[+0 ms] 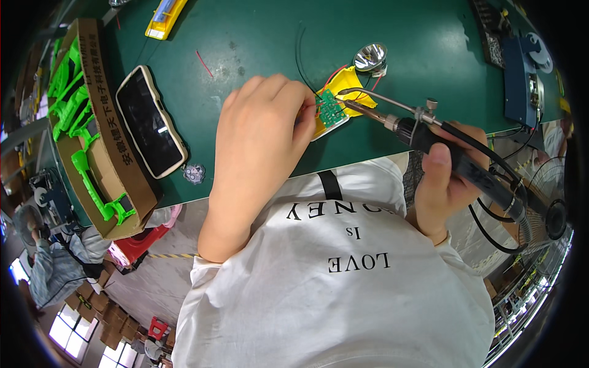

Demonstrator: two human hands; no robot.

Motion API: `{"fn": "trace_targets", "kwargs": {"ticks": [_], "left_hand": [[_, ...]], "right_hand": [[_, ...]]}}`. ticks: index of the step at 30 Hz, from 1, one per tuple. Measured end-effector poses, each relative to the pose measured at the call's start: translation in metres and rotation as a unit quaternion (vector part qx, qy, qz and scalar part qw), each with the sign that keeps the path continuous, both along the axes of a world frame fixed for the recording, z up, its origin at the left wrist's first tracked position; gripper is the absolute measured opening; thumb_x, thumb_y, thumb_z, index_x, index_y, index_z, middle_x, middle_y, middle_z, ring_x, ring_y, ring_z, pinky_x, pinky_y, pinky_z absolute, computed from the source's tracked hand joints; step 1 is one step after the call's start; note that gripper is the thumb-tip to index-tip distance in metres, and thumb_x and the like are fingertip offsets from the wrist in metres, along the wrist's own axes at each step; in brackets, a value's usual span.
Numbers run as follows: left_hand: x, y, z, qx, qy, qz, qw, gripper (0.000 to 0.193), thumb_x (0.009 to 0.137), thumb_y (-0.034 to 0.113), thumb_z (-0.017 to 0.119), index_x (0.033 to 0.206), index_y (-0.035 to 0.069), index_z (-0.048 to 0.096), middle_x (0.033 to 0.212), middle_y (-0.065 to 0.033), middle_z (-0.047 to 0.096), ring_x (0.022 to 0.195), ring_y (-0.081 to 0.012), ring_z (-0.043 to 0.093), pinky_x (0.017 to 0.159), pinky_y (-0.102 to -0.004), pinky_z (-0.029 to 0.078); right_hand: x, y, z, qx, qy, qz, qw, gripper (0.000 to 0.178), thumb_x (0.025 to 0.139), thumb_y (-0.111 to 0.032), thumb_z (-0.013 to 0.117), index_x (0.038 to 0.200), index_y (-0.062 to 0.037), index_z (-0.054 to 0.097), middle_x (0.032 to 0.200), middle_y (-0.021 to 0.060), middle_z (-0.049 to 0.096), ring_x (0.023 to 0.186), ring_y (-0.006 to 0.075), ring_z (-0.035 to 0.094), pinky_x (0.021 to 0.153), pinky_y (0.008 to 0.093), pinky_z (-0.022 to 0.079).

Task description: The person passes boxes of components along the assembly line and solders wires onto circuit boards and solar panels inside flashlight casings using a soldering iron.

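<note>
My right hand [451,178] grips a soldering iron [469,168] by its black handle, with a thin metal feed tube [380,100] clamped alongside. The iron's tip and the tube's end meet over a small green circuit board [331,110]. That board lies in a yellow plastic housing [356,83] with red and black wires around it. At the board's left edge, my left hand [261,122] is closed, thumb and fingers together; its back hides what they hold. A thin red wire shows between these fingers and the board. Just behind the housing sits a round silver reflector [370,58].
On the left stand a cardboard box [116,135] of bright green plastic parts and a phone [152,119] with a grey charm. A yellow part [164,19] lies at the back, a loose red wire [204,64] nearer. A blue device [523,83] occupies the far right.
</note>
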State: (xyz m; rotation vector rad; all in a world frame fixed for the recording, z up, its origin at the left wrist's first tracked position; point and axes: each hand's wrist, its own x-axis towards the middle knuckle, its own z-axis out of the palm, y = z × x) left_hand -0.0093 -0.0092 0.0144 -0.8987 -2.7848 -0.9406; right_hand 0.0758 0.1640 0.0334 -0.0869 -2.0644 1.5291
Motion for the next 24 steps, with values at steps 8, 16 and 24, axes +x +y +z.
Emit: {"fn": "trace_targets", "kwargs": {"ticks": [8,16,24], "left_hand": [[0.059,-0.036,0.049,0.108,-0.267,-0.239,0.927,0.010,0.070,0.009,0.056,0.078,0.003,0.057,0.077,-0.0069,0.055,0.068,-0.0235,0.053,0.060,-0.0322,0.040],[0.085,-0.073,0.021,-0.006,-0.387,0.166,0.907,0.018,0.078,0.009,0.049,0.091,-0.001,0.056,0.084,-0.0138,0.056,0.065,-0.0228,0.053,0.060,-0.0276,0.042],[0.065,-0.050,0.018,0.086,-0.034,0.135,0.987,0.032,0.067,-0.007,0.058,0.099,-0.001,0.055,0.079,-0.0106,0.060,0.069,-0.0173,0.057,0.060,-0.0220,0.044]], "right_hand": [[0.007,0.016,-0.012,0.033,0.005,-0.101,0.994,0.021,0.072,-0.012,0.053,0.084,0.0056,0.050,0.085,0.0092,0.050,0.066,0.0105,0.047,0.057,0.0190,0.036],[-0.001,0.015,-0.012,-0.010,0.018,-0.109,0.994,0.021,0.073,-0.015,0.056,0.082,0.0039,0.052,0.083,0.0085,0.050,0.065,0.0105,0.045,0.057,0.0210,0.036],[-0.004,0.016,-0.009,-0.012,0.026,-0.116,0.993,0.022,0.072,-0.017,0.056,0.079,0.0041,0.053,0.081,0.0081,0.050,0.062,0.0091,0.043,0.055,0.0201,0.035]]}}
